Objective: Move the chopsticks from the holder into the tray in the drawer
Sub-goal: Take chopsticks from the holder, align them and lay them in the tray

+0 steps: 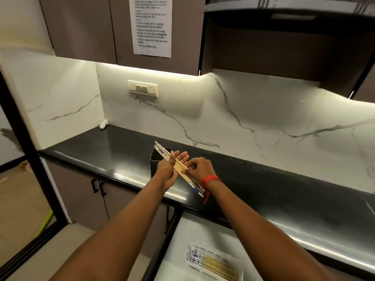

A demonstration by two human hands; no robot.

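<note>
A bundle of wooden chopsticks (180,168) with blue-patterned ends lies across the palm of my left hand (169,169), slanting from upper left to lower right. My right hand (199,169), with a red thread at the wrist, pinches the bundle near its middle. Just behind my hands stands the black square holder (155,159) on the countertop. Below, the drawer (178,240) is pulled out, and a clear tray (213,262) in it holds several more chopsticks.
The black countertop (101,151) runs along a white marble backsplash. A small white object (103,124) sits in the back left corner. A switch plate (142,88) is on the wall, and an instruction sheet (151,25) hangs on the upper cabinet.
</note>
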